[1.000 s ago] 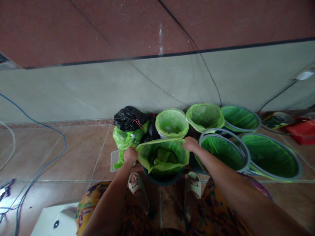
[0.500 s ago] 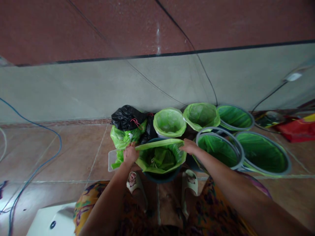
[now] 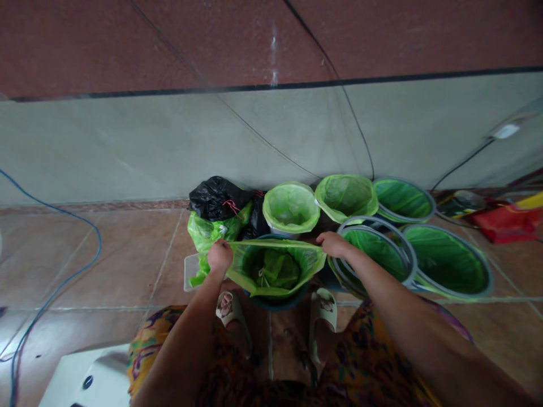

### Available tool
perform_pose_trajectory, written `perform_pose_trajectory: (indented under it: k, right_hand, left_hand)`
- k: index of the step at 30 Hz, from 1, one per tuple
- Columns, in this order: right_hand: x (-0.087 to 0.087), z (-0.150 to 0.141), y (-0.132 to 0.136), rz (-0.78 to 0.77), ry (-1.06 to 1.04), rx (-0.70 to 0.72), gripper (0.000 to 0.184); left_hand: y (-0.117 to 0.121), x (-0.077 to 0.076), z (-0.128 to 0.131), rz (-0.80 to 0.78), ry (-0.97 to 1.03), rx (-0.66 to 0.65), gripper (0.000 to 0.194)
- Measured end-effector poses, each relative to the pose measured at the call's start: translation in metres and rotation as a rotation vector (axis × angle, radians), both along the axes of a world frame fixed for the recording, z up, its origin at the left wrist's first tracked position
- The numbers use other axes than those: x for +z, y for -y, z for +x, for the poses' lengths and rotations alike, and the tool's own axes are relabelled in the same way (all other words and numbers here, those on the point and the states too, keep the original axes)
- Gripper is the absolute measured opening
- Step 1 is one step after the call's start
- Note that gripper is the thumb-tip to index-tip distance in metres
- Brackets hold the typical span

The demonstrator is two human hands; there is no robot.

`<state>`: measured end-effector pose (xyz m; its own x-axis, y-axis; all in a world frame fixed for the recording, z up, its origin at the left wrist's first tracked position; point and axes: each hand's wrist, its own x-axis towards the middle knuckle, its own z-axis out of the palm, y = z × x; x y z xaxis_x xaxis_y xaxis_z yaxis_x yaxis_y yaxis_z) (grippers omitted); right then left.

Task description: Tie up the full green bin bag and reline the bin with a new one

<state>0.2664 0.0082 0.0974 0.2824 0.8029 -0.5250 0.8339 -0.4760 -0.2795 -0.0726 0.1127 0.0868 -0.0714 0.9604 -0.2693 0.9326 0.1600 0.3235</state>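
Hands [image 3: 220,256], two, gripping one green liner [image 3: 274,289]; other lined bins [image 3: 291,210], five; slippers [image 3: 324,308], two.

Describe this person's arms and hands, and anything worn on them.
The left hand and right hand are without gloves. Both forearms are bare: no sleeve, watch or bracelet shows. Rings, if any, are too small to see.

No legible text, labels, numbers or signs.
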Motion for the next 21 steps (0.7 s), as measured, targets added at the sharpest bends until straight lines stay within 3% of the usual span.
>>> perform_pose_trajectory:
  k: [3, 8, 10, 15, 21]
  right_hand:
    - [0.001, -0.005, 0.003, 0.005, -0.006, -0.048, 0.034]
    - [0.000, -0.023, 0.018, -0.172, -0.138, -0.237, 0.065]
    - [-0.004, -0.031, 0.027, -0.193, -0.143, -0.223, 0.068]
    - [-0.015, -0.043, 0.042, -0.091, -0.175, -0.124, 0.048]
    - [0.003, -0.037, 0.039, 0.109, -0.219, 0.007, 0.056]
  left_hand:
    - [0.001, 0.001, 0.003, 0.001, -0.040, -0.051, 0.037]
    - [0.005, -0.004, 0.008, 0.016, 0.055, -0.164, 0.045]
    - [0.006, -0.006, 0.008, 0.034, 0.060, -0.213, 0.045]
    - [0.006, -0.005, 0.011, 0.060, 0.004, -0.262, 0.031]
    - [0.002, 0.002, 0.016, 0.101, 0.092, -0.226, 0.031]
